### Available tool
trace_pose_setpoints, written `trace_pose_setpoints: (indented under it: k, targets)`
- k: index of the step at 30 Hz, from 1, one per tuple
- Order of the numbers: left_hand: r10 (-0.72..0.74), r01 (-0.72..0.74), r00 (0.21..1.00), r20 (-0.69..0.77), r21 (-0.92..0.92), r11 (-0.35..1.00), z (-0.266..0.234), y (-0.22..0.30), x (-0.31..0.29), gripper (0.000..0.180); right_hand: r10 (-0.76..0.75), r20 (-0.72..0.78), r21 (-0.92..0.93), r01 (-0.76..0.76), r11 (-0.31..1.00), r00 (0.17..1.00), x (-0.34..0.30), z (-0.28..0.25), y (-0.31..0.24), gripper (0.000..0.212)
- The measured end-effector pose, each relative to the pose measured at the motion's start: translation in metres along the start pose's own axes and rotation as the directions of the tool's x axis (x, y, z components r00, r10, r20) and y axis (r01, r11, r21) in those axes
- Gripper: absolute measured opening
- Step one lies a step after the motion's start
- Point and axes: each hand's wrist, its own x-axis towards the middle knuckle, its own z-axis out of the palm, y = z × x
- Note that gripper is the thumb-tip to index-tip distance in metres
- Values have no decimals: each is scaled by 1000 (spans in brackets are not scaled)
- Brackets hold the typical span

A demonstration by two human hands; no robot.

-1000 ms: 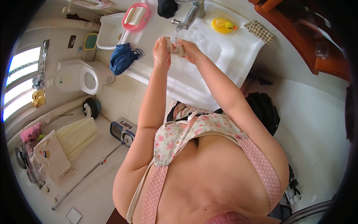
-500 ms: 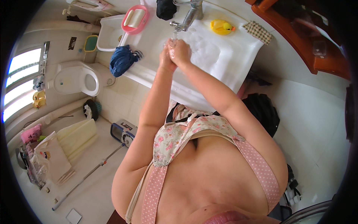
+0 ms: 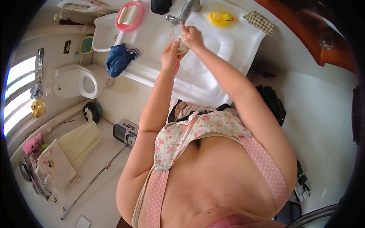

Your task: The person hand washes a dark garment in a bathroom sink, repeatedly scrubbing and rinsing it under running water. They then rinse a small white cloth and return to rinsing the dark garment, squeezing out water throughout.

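Note:
Both of my hands are raised over the white sink (image 3: 232,53), just below the metal tap (image 3: 185,10). My left hand (image 3: 170,57) and my right hand (image 3: 191,36) together grip a small pale cloth (image 3: 182,46) bunched between them. The cloth is mostly hidden by my fingers. A yellow rubber duck (image 3: 219,18) sits on the sink's far rim, right of the tap.
A pink soap dish (image 3: 129,16), a dark blue cloth (image 3: 118,60) and a checked cloth (image 3: 260,22) lie on the sink surround. A white toilet (image 3: 78,81) stands at left, with a radio (image 3: 124,133), a long rod (image 3: 93,181) and bags on the tiled floor.
My hands have moved up and closer to the tap, still pressed together on the pale cloth. The view has shifted slightly.

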Motion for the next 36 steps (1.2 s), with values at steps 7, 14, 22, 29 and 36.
trace_pose_setpoints:
  k: [7, 14, 22, 29, 36]
  targets:
    - [-40, 40, 999, -5, 47, 998, -12, 6, 20, 30, -493, 441, -645, 646, 408, 750, -18, -129, 109, 44]
    - [-64, 59, 996, -66, -81, 995, 7, 5, 31, 30, -176, 579, -753, 605, 260, 796, -65, -119, 95, 54]
    - [-34, 26, 992, -118, -63, 998, 10, 3, 39, 30, -224, 622, -575, 632, 520, 750, -158, -75, 81, 48]
    - [-14, 24, 994, -109, 88, 996, 8, 17, 39, 27, -249, 636, -365, 568, 737, 731, -176, -37, 73, 52]
    - [-10, 34, 995, -101, 241, 970, 7, 13, 35, 28, -325, 679, -254, 626, 738, 658, -146, 50, 36, 53]
